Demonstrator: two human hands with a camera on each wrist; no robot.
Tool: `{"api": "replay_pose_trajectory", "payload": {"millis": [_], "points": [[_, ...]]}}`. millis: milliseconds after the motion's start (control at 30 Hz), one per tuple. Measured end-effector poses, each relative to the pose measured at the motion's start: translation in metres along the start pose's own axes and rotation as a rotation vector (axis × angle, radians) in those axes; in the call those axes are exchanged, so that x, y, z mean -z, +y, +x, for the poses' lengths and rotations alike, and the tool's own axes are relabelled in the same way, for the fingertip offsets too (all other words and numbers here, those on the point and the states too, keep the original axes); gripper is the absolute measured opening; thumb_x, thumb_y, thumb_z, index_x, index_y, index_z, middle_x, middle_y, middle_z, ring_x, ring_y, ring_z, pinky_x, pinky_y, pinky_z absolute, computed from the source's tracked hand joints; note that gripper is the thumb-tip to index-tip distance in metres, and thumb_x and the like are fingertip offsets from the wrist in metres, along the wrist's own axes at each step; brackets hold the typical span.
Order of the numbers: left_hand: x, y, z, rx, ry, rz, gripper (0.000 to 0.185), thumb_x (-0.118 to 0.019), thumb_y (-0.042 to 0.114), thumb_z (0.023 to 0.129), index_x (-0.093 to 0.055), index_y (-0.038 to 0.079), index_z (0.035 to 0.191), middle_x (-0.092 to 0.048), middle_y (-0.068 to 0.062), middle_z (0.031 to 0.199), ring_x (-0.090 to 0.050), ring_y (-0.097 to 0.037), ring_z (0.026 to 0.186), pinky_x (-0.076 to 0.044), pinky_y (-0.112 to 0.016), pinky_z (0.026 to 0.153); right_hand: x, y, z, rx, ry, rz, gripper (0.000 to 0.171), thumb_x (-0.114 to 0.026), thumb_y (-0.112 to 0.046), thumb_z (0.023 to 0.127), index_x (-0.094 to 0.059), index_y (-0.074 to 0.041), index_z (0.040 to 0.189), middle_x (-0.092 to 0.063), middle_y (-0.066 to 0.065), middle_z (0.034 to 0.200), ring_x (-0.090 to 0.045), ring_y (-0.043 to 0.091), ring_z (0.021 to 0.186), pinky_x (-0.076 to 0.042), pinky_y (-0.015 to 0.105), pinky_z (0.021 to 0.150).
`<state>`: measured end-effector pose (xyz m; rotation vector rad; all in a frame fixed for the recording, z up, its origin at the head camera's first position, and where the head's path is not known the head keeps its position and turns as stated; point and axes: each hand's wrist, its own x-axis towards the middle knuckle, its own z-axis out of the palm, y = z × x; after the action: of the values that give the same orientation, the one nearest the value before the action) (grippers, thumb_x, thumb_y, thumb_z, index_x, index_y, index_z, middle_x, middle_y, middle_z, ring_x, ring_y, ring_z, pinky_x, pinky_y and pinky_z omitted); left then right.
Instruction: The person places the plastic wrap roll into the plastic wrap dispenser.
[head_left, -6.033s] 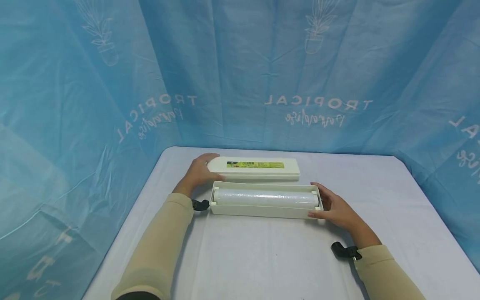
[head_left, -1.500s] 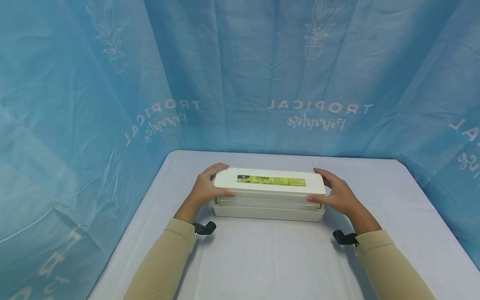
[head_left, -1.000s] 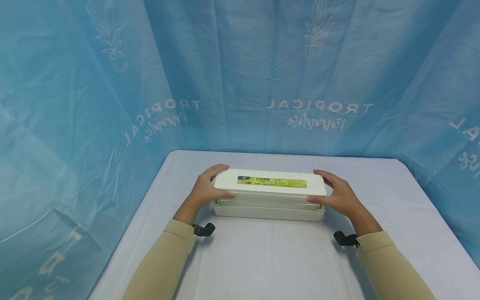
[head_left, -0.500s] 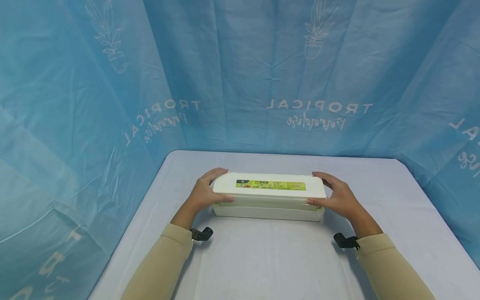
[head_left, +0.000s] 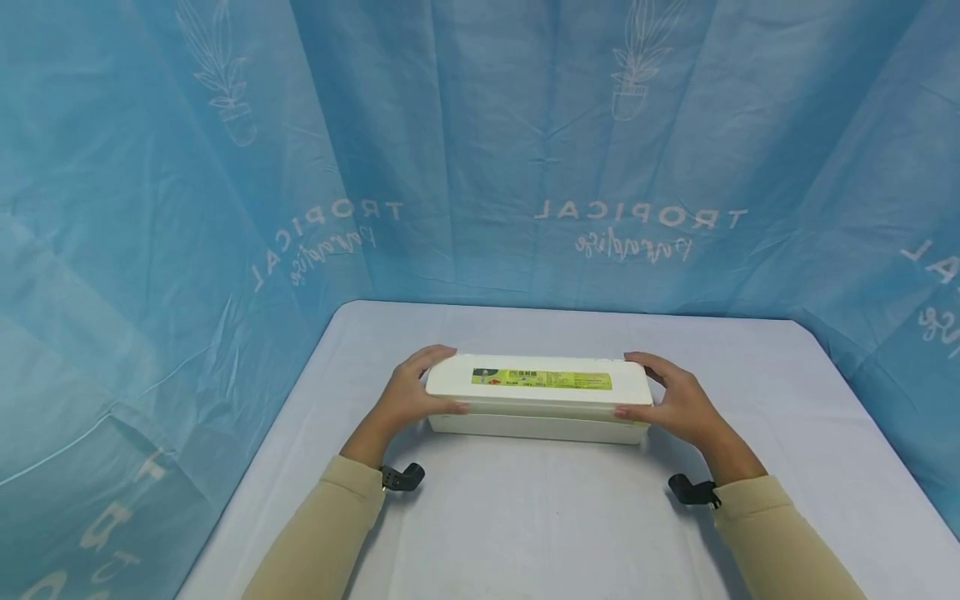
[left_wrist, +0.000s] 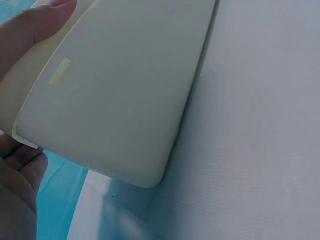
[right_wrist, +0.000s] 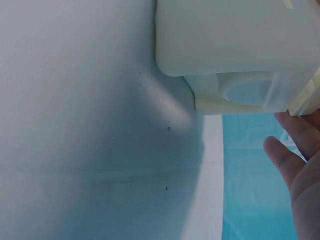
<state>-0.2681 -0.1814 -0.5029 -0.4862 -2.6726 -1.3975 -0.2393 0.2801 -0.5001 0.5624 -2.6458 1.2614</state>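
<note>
A long cream-white plastic lid (head_left: 540, 361) with a yellow-green label sits over the matching cling film box (head_left: 532, 428) in the head view. My left hand (head_left: 407, 397) grips the lid's left end, thumb along the front edge and fingers behind. At the opposite end my right hand (head_left: 678, 403) holds the lid in the same way. The roll inside is hidden. The left wrist view shows the box wall (left_wrist: 120, 100) with the lid's edge running close along it. In the right wrist view, the box end (right_wrist: 230, 40) has a rounded recess, and fingertips touch near the lid's rim.
A white cloth (head_left: 555, 517) covers the table. Blue printed curtains (head_left: 495, 150) stand behind and at both sides. Each wrist carries a small black camera mount (head_left: 402, 477).
Earlier the lid lay behind the uncovered box, with the roll in sight. It then came over the box, and both hands have lowered it, narrowing the gap until the roll is covered.
</note>
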Motion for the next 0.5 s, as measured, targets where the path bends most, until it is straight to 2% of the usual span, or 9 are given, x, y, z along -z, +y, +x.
{"api": "replay_pose_trajectory", "payload": {"millis": [500], "points": [[-0.0018, -0.0029, -0.0053, -0.026, -0.006, -0.009, 0.103, -0.105, 0.049, 0.056, -0.064, 0.02, 0.145, -0.055, 0.0, 0.151, -0.046, -0.028, 0.143, -0.037, -0.061, 0.114, -0.0047, -0.0003, -0.0057, -0.03, -0.015, 0.02, 0.099, -0.101, -0.04, 0.071, -0.054, -0.002, 0.149, -0.054, 0.016, 0.151, -0.046, 0.041, 0.142, -0.039, 0.065, 0.111]]}}
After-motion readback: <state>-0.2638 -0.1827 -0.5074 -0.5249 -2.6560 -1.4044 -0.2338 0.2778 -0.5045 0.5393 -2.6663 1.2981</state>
